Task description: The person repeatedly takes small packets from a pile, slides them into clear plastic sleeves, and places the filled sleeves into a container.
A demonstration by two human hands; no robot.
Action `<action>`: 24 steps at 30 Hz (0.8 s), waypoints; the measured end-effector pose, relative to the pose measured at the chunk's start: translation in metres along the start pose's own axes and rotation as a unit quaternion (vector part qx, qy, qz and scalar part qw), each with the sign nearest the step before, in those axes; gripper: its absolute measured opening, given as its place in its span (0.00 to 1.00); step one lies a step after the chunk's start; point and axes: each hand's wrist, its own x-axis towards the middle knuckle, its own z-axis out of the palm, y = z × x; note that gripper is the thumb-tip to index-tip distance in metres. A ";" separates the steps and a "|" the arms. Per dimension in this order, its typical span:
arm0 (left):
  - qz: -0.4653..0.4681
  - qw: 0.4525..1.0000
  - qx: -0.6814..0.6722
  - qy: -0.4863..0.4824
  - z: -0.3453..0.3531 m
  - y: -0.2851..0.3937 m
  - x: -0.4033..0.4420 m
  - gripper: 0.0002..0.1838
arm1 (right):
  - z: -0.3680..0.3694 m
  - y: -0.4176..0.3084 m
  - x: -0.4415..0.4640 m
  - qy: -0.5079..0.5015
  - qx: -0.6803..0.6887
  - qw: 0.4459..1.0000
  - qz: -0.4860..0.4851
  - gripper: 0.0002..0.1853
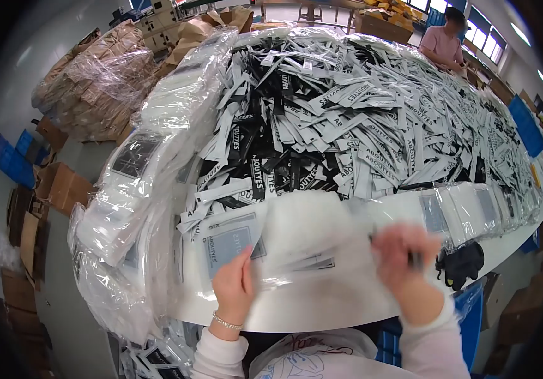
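My left hand (233,284), a beaded bracelet at its wrist, pinches the lower edge of a clear plastic bag (227,243) with a grey-blue printed panel reading ABOUTYES. Beside that bag, a blurred white translucent sheet or bag (306,227) stretches over the table's near edge. My right hand (407,265) is raised to the right of it and smeared by motion. Something small and dark shows at its fingers, but I cannot make out what. Just beyond both hands lies a large heap of slim black and white sachets (347,126) marked ABOUTYES.
Stacks of filled plastic bags line the table's left side (157,151) and near right edge (467,211). A black crumpled item (461,265) lies at the right. Wrapped brown bundles (97,79) and cardboard boxes (63,186) stand left. Another person (442,41) works at the far right.
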 end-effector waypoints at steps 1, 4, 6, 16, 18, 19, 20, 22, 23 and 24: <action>0.014 1.000 -0.002 0.005 -0.003 0.004 0.001 0.12 | 0.000 -0.009 -0.029 0.036 0.087 0.995 -0.028 0.06; 0.080 0.997 -0.014 0.016 -0.005 0.015 -0.004 0.12 | -0.002 -0.025 -0.105 -0.101 -0.183 0.951 0.227 0.04; 0.110 0.994 -0.022 0.015 -0.002 0.020 -0.005 0.12 | 0.002 -0.032 -0.107 0.046 -0.074 0.986 0.140 0.03; 0.098 0.993 -0.042 -0.053 -0.015 0.055 -0.042 0.12 | 0.004 -0.047 -0.130 0.127 -0.043 0.963 0.232 0.05; 0.107 0.992 -0.041 -0.050 -0.013 0.057 -0.043 0.12 | -0.004 -0.038 -0.148 0.030 -0.107 0.923 0.369 0.04; 0.110 0.992 -0.035 -0.045 -0.012 0.056 -0.044 0.12 | -0.004 -0.036 -0.150 0.053 -0.092 0.950 0.293 0.04; 0.108 0.993 -0.030 -0.047 -0.014 0.058 -0.049 0.12 | -0.003 -0.038 -0.152 0.055 -0.098 0.943 0.312 0.04; 0.103 0.993 -0.038 -0.051 -0.009 0.064 -0.054 0.12 | 0.002 -0.030 -0.149 0.070 -0.111 0.932 0.337 0.04; 0.102 0.993 -0.043 -0.051 -0.004 0.068 -0.056 0.12 | -0.001 -0.030 -0.143 -0.019 -0.186 0.903 0.387 0.04; 0.105 0.992 -0.050 -0.051 0.001 0.070 -0.058 0.12 | 0.001 -0.032 -0.139 0.030 -0.107 0.879 0.463 0.05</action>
